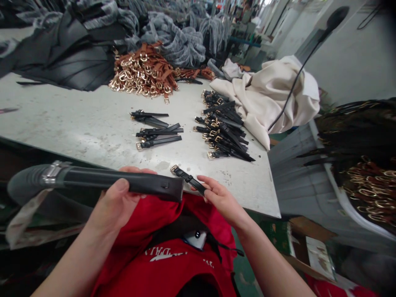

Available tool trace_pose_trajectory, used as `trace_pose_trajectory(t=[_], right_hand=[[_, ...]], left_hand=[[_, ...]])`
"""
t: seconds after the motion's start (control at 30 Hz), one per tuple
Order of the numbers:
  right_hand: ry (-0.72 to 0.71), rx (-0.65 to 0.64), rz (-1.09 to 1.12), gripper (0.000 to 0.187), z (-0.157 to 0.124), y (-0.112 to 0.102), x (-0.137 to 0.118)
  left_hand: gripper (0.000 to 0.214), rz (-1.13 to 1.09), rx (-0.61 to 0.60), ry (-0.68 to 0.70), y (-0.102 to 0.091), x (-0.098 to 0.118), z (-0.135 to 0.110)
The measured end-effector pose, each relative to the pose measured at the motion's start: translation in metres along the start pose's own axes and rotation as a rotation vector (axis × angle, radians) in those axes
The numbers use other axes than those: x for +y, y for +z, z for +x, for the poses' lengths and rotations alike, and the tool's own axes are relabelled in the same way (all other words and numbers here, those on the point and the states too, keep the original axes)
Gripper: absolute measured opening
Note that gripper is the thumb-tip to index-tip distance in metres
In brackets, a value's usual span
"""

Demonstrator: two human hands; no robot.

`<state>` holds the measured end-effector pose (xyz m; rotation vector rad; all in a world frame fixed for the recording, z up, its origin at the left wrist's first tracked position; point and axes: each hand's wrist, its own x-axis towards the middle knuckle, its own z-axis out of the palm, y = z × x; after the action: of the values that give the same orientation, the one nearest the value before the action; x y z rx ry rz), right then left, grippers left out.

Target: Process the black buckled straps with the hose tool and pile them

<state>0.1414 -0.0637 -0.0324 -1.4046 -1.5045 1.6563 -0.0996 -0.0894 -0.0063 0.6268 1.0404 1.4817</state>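
My left hand (119,196) is closed around a long black nozzle (148,184) with a flat, wide end, thumb on top. Its rear joins a grey ribbed hose (29,181) through a metal clamp (55,173). Between the thumb and fingers of my right hand (219,198) is a short black buckle strap (189,178), its gold buckle pointing up and left. The strap is just right of the nozzle's mouth, over the table's front edge. Ahead on the table (77,119) lie a small group of black buckle straps (157,128) and a larger pile of them (222,128).
Brown straps with gold buckles (144,72) are heaped at the back, beside black sheets (68,53) and bundles of grey strips (173,37). Cream cloth (266,90) covers the far right corner, with a dark cable across it. A grey bin (297,165) stands at right.
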Motion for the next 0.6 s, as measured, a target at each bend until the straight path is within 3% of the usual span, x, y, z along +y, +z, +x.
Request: trace_pose_trajectory(t=[0.2, 0.27, 0.37, 0.47, 0.6], right_hand=[[-0.021, -0.025, 0.057, 0.057, -0.002, 0.007, 0.007], [-0.033, -0.001, 0.047, 0.056, -0.004, 0.003, 0.011], [-0.019, 0.035, -0.042, 0.054, -0.004, -0.010, 0.015], [0.011, 0.079, -0.324, 0.051, 0.000, -0.027, 0.013], [-0.010, 0.171, -0.887, 0.038, 0.007, -0.041, -0.002]], left_hand=[[0.030, -0.033, -0.202, -0.076, 0.017, -0.019, -0.011], [0.031, -0.049, -0.175, -0.093, 0.013, -0.016, -0.012], [0.034, -0.031, -0.026, -0.031, -0.004, -0.002, -0.010], [0.034, -0.006, 0.073, 0.008, -0.022, 0.008, -0.008], [0.031, 0.010, 0.079, -0.002, -0.033, 0.003, -0.011]])
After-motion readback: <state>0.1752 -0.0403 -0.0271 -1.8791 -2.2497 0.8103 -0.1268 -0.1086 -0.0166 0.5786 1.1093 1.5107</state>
